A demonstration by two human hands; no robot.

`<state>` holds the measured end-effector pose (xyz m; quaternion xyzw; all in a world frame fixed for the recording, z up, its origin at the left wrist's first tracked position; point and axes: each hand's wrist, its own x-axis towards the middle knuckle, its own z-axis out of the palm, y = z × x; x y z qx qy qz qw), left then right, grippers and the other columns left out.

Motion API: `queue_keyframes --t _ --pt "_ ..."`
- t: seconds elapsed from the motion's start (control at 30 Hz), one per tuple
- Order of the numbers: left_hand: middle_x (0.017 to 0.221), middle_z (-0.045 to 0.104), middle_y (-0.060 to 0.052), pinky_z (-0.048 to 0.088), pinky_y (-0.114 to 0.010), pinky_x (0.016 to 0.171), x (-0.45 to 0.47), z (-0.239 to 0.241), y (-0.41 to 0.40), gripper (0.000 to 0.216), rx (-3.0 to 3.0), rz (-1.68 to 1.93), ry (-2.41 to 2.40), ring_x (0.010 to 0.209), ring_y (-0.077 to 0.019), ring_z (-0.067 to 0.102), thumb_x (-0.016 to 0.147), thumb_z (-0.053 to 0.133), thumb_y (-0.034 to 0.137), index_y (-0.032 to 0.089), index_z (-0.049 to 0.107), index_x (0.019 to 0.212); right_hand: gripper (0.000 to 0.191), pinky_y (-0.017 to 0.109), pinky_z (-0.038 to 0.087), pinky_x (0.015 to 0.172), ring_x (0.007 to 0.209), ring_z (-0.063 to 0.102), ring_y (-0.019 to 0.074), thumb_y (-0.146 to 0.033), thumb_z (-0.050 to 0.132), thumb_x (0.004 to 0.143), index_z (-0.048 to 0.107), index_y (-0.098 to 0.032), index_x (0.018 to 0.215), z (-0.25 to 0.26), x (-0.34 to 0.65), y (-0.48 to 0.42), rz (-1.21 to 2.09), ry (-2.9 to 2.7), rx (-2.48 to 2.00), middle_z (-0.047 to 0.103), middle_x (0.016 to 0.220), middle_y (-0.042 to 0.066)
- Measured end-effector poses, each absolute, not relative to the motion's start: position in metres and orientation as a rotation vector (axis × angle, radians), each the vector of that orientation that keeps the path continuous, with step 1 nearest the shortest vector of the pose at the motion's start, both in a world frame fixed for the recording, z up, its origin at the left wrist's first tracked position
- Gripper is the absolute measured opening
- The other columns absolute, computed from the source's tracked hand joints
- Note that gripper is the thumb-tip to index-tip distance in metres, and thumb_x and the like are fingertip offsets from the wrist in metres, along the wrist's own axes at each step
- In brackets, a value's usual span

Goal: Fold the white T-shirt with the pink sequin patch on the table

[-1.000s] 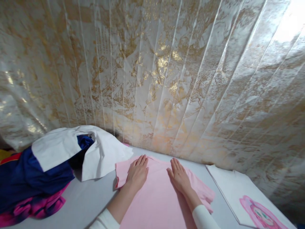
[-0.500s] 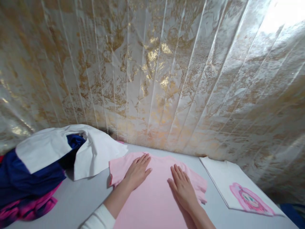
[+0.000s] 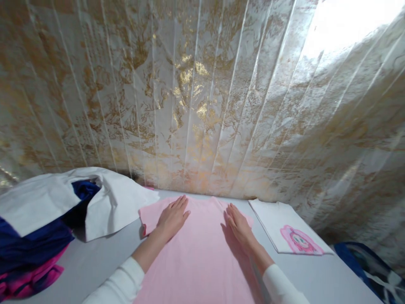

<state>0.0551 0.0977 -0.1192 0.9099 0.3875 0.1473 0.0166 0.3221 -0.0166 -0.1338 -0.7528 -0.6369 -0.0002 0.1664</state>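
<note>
A pink short-sleeved T-shirt point(image 3: 202, 245) lies spread on the pale table, its neckline toward the wall. My left hand point(image 3: 173, 217) rests flat on the shirt near its left shoulder, fingers stretched out. Over the right shoulder is my right hand point(image 3: 239, 226), tilted on its side with straight fingers and casting a shadow on the cloth. Whether it presses on the fabric I cannot tell. Only a small part of the right sleeve shows beyond it. Neither hand is gripping anything.
At the left lies a heap with a white garment point(image 3: 117, 207) over dark blue cloth point(image 3: 31, 245) and pink-and-navy cloth point(image 3: 34, 276). A folded white shirt with a pink cartoon print point(image 3: 278, 223) lies at the right. Beyond it stands a blue-edged bag point(image 3: 357, 261). A shiny patterned covering point(image 3: 190, 105) hangs behind the table point(image 3: 104, 270).
My right hand has turned from lying flat onto its side at the shirt's right shoulder. Less of the right sleeve shows. The camera view has shifted right.
</note>
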Motion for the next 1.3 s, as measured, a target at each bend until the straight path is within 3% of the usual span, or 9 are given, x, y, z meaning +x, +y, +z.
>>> queue_keyframes --t 0.13,0.27,0.5,0.73,0.87,1.03,1.3 --pt "0.155 0.029 -0.007 0.029 -0.036 0.112 0.023 -0.126 0.048 0.052 2.871 0.499 1.054 0.142 -0.0192 0.028 0.098 0.036 0.035 0.019 0.035 0.148 0.054 0.039 0.034 0.113 0.14 0.034 0.0219 -0.039 0.033 0.098 0.038 -0.017 0.147 -0.143 0.289 -0.064 -0.021 -1.862 -2.075 0.036 0.152 0.009" --pt "0.153 0.032 -0.007 0.032 -0.039 0.111 -0.019 -0.153 0.016 0.054 2.879 0.476 1.086 0.139 -0.0234 0.036 0.098 0.04 0.041 0.02 0.038 0.148 0.057 0.043 0.031 0.115 0.143 0.028 0.0254 -0.047 0.036 0.098 0.037 -0.02 0.148 -0.162 0.26 -0.112 -0.077 -2.002 -2.038 0.03 0.155 0.006" --pt "0.153 0.033 -0.007 0.028 -0.039 0.113 -0.022 -0.153 0.029 0.055 2.893 0.499 1.06 0.139 -0.0229 0.036 0.097 0.041 0.043 0.021 0.037 0.148 0.064 0.043 0.026 0.117 0.143 0.027 0.0253 -0.054 0.035 0.097 0.039 -0.013 0.146 -0.157 0.274 -0.114 -0.183 -1.905 -2.246 0.031 0.154 0.009" --pt "0.152 0.035 -0.01 0.024 -0.04 0.114 0.009 -0.128 0.054 0.049 2.87 0.42 1.075 0.141 -0.0208 0.031 0.098 0.038 0.036 0.017 0.043 0.144 0.061 0.042 0.024 0.117 0.143 0.027 0.0267 -0.043 0.039 0.097 0.038 -0.005 0.145 -0.141 0.286 -0.084 -0.092 -1.883 -2.36 0.031 0.154 0.016" --pt "0.155 0.029 -0.008 0.024 -0.035 0.114 -0.016 -0.125 0.015 0.049 2.877 0.437 1.06 0.142 -0.0175 0.028 0.101 0.03 0.031 0.017 0.037 0.147 0.056 0.044 0.026 0.116 0.144 0.026 0.026 -0.041 0.037 0.098 0.04 -0.012 0.146 -0.152 0.257 -0.115 -0.067 -1.983 -2.245 0.028 0.155 0.012" --pt "0.156 0.028 -0.004 0.026 -0.035 0.114 -0.057 -0.14 -0.047 0.054 2.942 0.48 0.943 0.141 -0.0203 0.032 0.099 0.038 0.041 0.025 0.03 0.151 0.06 0.044 0.027 0.116 0.145 0.021 0.0245 -0.049 0.034 0.098 0.03 -0.021 0.15 -0.16 0.217 -0.168 -0.04 -2.086 -2.067 0.021 0.157 0.005" --pt "0.155 0.028 -0.007 0.026 -0.038 0.112 -0.061 -0.138 -0.047 0.057 2.943 0.355 0.991 0.141 -0.022 0.03 0.1 0.039 0.046 0.02 0.031 0.15 0.062 0.046 0.022 0.117 0.145 0.021 0.0237 -0.05 0.035 0.096 0.034 -0.017 0.149 -0.149 0.245 -0.164 -0.116 -1.93 -2.329 0.025 0.156 0.006"
